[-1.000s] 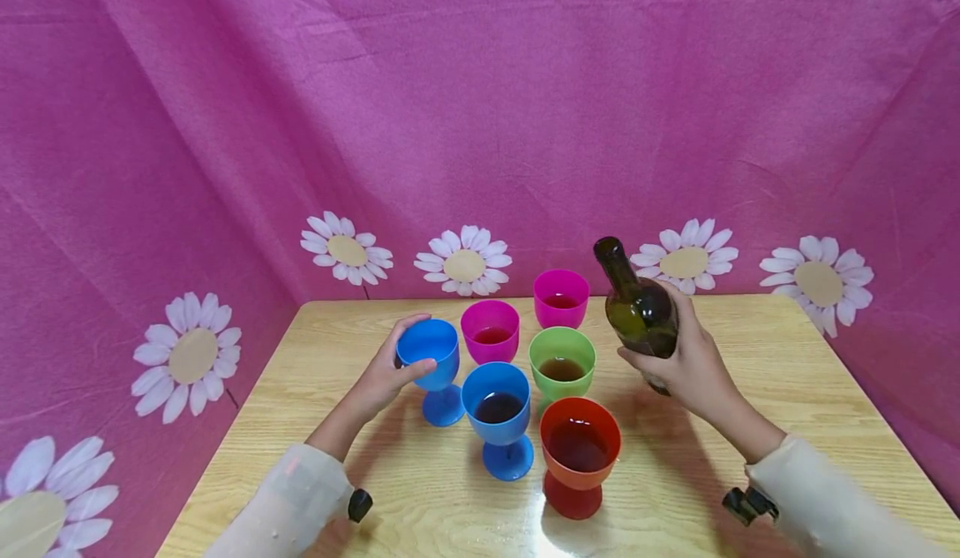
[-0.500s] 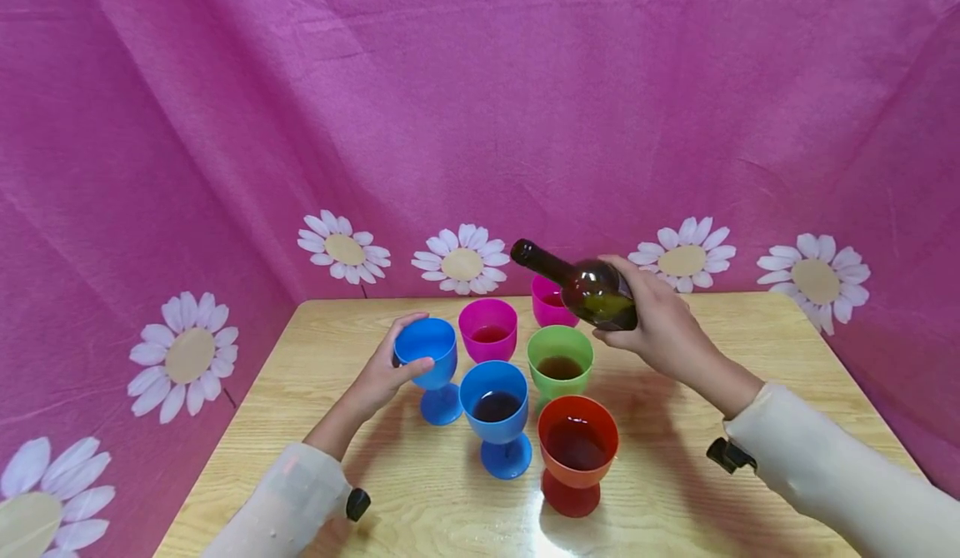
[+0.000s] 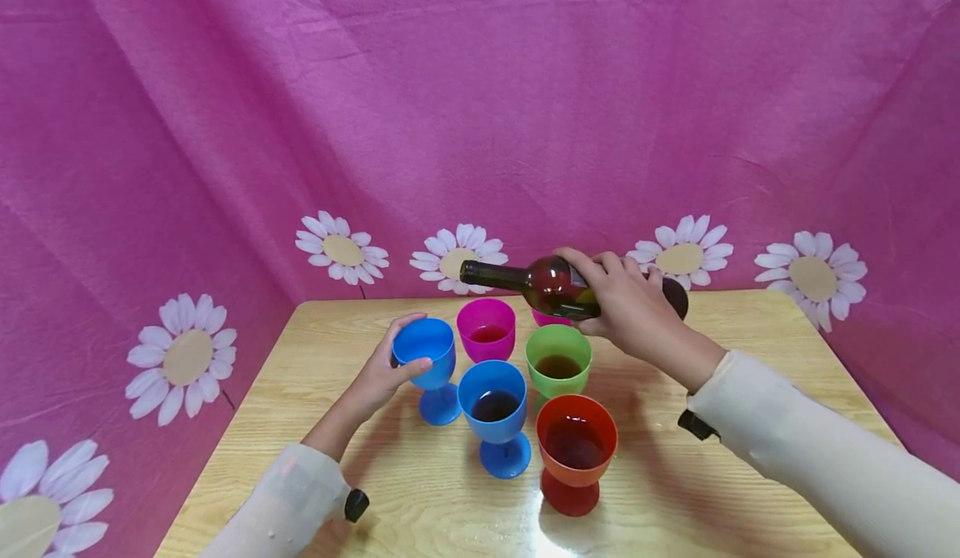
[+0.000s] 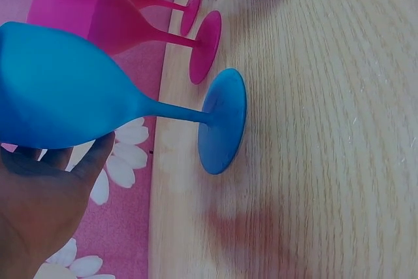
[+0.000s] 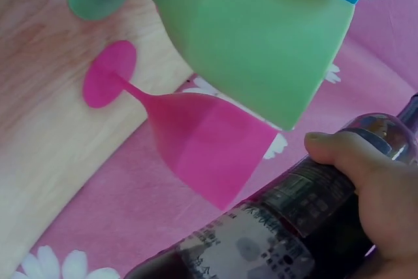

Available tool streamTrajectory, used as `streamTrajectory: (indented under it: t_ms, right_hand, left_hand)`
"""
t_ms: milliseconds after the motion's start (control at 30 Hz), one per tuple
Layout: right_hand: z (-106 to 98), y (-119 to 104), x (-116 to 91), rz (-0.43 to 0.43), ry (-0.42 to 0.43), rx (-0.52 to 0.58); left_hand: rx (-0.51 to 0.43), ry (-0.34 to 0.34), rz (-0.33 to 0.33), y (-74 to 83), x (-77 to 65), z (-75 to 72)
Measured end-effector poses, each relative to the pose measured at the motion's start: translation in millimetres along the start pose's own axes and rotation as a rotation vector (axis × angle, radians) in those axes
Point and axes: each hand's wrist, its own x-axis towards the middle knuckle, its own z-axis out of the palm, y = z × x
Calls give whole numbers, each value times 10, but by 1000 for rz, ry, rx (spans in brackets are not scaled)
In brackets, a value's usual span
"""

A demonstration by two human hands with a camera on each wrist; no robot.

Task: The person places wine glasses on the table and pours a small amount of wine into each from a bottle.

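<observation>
My left hand (image 3: 378,375) holds the bowl of the left blue goblet (image 3: 438,371), which stands upright on its foot. I see no liquid inside it from the head view. My right hand (image 3: 633,312) grips a dark green wine bottle (image 3: 551,287) around its body. The bottle lies almost level in the air, its neck pointing left and its mouth above and behind the near magenta goblet (image 3: 487,343). In the right wrist view, the labelled bottle (image 5: 255,243) passes beside the green goblet (image 5: 248,44) and a magenta goblet (image 5: 202,142). No stream of liquid shows.
A second blue goblet (image 3: 492,420), a green goblet (image 3: 558,385) and an orange-red goblet (image 3: 577,462) stand close together, with dark liquid inside. The bottle mostly hides another magenta goblet (image 3: 550,319). Behind the wooden table (image 3: 315,425) hangs a magenta cloth (image 3: 480,125).
My right hand has moved left with the bottle, tipping it from neck-up to nearly level, its mouth swinging left. My left hand stays on the blue goblet.
</observation>
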Motion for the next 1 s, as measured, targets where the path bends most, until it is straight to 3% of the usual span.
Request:
streamTrajectory:
  t_ms: [600,1000]
  right_hand:
    - [52,-249,155,-125,-5,-214]
    - [109,-341,219,-148,-48,-284]
  left_hand:
    - [-8,-9,0,18,-7,3]
    - [-17,-6,-1,7,-3,3]
